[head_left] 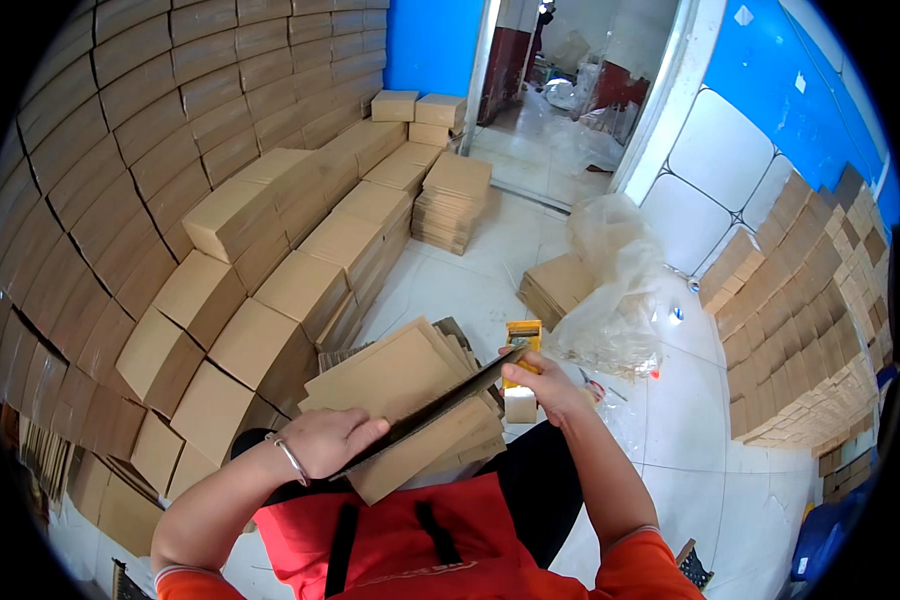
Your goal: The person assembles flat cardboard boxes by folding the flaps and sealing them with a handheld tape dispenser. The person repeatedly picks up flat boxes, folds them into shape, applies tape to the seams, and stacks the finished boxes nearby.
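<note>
A folded cardboard carton stands edge-up and slanting above my lap, its narrow dark edge toward me. At its left end my left hand grips it, thumb pointing along the edge and a bracelet on the wrist. My right hand is closed round its upper right end. Right behind that hand is a yellow tool that looks like a tape dispenser; whether the fingers touch it I cannot tell. More flat cartons lie in a pile just beyond, and another brown sheet shows below on my lap.
Stacked boxes step up to a tall wall of cartons on the left. Ahead are a flat-carton stack, a crumpled plastic bag and a doorway. Small boxes line the right wall. Scissors lie on the tiled floor.
</note>
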`<act>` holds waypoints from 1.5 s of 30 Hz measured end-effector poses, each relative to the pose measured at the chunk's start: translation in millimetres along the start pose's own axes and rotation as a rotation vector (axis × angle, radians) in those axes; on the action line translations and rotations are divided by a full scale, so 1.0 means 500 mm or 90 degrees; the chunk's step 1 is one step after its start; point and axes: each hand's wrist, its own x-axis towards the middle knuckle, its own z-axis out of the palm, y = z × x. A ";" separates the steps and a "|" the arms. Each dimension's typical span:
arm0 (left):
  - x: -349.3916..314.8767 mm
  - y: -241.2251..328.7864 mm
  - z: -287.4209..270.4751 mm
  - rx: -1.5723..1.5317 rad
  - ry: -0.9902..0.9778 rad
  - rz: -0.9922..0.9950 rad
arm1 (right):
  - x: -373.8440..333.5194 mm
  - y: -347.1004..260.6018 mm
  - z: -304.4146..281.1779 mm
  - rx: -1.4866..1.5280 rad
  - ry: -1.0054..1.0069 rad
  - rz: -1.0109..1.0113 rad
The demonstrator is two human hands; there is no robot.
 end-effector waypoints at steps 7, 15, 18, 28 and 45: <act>0.074 0.045 -0.038 0.264 0.134 -0.226 | -0.060 -0.053 0.036 -0.360 -0.081 -0.092; 0.029 0.014 -0.076 0.062 -0.140 0.160 | -0.045 0.002 0.079 -0.390 -0.049 0.004; 0.014 -0.010 -0.008 0.096 0.234 0.171 | -0.045 0.027 0.087 -0.341 -0.022 -0.051; 0.054 -0.034 0.091 0.179 0.625 0.092 | -0.059 0.041 0.098 0.023 0.041 -0.090; 0.059 -0.030 0.087 0.113 0.296 -0.087 | -0.201 -0.189 0.075 0.014 -0.036 -0.305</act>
